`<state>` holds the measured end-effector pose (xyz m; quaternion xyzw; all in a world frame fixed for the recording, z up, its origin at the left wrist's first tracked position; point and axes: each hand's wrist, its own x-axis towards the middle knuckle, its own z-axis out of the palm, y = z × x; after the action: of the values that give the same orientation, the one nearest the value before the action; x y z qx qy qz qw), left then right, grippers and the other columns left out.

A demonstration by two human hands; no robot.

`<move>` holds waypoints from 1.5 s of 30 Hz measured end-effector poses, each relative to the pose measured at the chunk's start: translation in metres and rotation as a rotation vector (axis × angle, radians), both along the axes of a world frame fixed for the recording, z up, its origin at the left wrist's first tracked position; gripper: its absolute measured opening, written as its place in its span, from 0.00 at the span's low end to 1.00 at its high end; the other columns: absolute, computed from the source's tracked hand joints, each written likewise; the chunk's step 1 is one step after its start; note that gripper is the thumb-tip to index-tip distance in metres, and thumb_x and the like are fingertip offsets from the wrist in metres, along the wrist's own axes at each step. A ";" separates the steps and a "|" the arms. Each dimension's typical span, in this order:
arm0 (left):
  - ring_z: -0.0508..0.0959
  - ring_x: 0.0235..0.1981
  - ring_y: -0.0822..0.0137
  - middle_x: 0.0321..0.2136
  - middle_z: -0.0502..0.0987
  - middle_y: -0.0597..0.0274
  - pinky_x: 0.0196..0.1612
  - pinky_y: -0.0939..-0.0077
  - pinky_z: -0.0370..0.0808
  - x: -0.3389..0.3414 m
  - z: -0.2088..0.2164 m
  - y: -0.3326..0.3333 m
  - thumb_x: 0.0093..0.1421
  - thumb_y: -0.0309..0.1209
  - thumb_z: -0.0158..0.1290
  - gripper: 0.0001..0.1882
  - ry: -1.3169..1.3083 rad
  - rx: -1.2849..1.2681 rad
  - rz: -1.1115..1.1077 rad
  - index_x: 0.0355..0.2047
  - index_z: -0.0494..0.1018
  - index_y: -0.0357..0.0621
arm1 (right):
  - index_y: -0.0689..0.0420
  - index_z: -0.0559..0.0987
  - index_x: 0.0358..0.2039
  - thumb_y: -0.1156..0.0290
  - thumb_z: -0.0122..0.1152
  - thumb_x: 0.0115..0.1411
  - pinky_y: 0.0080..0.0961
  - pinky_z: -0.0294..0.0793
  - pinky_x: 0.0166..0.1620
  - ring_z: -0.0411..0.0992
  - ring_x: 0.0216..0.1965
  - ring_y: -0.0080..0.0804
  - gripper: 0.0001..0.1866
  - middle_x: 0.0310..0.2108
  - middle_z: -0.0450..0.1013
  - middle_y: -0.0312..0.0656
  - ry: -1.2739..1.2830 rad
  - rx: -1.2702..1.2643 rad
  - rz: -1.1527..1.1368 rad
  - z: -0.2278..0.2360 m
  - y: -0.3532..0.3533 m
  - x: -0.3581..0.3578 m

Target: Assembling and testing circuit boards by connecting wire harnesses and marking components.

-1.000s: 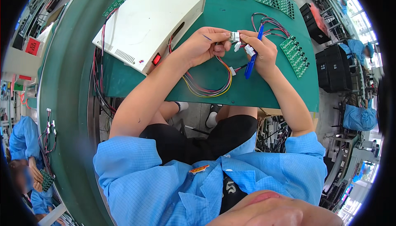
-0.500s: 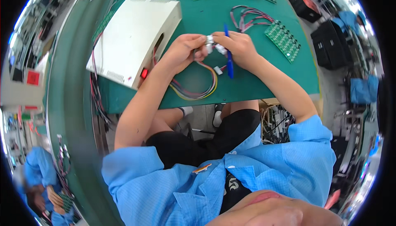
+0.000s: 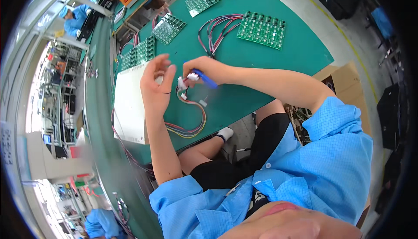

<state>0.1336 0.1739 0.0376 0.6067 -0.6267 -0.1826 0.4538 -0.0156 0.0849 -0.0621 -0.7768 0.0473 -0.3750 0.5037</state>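
Observation:
My right hand (image 3: 210,70) is closed on white plug connectors (image 3: 182,83) of a wire harness, with a slim blue pen-like stick (image 3: 206,79) also held in it. From the connectors a multicoloured wire bundle (image 3: 203,123) loops down over the table toward the white box. Another small white plug (image 3: 203,103) hangs near the loop. My left hand (image 3: 157,82) is raised beside the harness over the white box (image 3: 129,108), thumb and fingers apart. A pale patch shows between its thumb and fingers; what it is I cannot make out.
Green circuit boards (image 3: 262,30) with red and black leads (image 3: 214,32) lie on the green table (image 3: 300,47), more boards (image 3: 169,29) along its far left. A cardboard box (image 3: 348,82) stands right of the table. Co-workers (image 3: 76,19) sit at the far left.
My left hand has come off the connectors and opened, moving left. My right hand keeps the connectors and the blue stick. The view has turned, so everything on the table appears shifted.

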 end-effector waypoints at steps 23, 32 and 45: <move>0.60 0.62 0.51 0.60 0.61 0.54 0.65 0.54 0.55 -0.187 -0.048 -0.198 0.39 0.59 0.65 0.51 -0.927 -0.057 -0.876 0.63 0.61 0.57 | 0.60 0.79 0.36 0.77 0.57 0.50 0.42 0.68 0.47 0.70 0.44 0.48 0.11 0.39 0.75 0.51 0.172 -0.284 -0.038 -0.011 0.005 -0.007; 0.66 0.59 0.52 0.61 0.63 0.58 0.61 0.54 0.60 -0.202 -0.028 -0.197 0.39 0.60 0.65 0.51 -1.062 0.079 -0.902 0.62 0.61 0.53 | 0.60 0.73 0.50 0.70 0.49 0.59 0.40 0.60 0.60 0.63 0.57 0.48 0.19 0.53 0.69 0.51 0.309 -0.466 -0.064 -0.002 0.005 -0.012; 0.74 0.51 0.53 0.50 0.75 0.54 0.56 0.55 0.64 -0.216 -0.015 -0.193 0.36 0.53 0.70 0.62 -1.162 0.093 -0.869 0.68 0.46 0.57 | 0.57 0.68 0.58 0.65 0.54 0.63 0.41 0.56 0.63 0.59 0.62 0.43 0.24 0.60 0.64 0.48 0.202 -0.183 0.038 -0.018 -0.001 -0.013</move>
<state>-0.0828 -0.0194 0.0224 0.3205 -0.9425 -0.0211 -0.0923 -0.0286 0.0838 -0.0803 -0.8541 0.0486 -0.2878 0.4305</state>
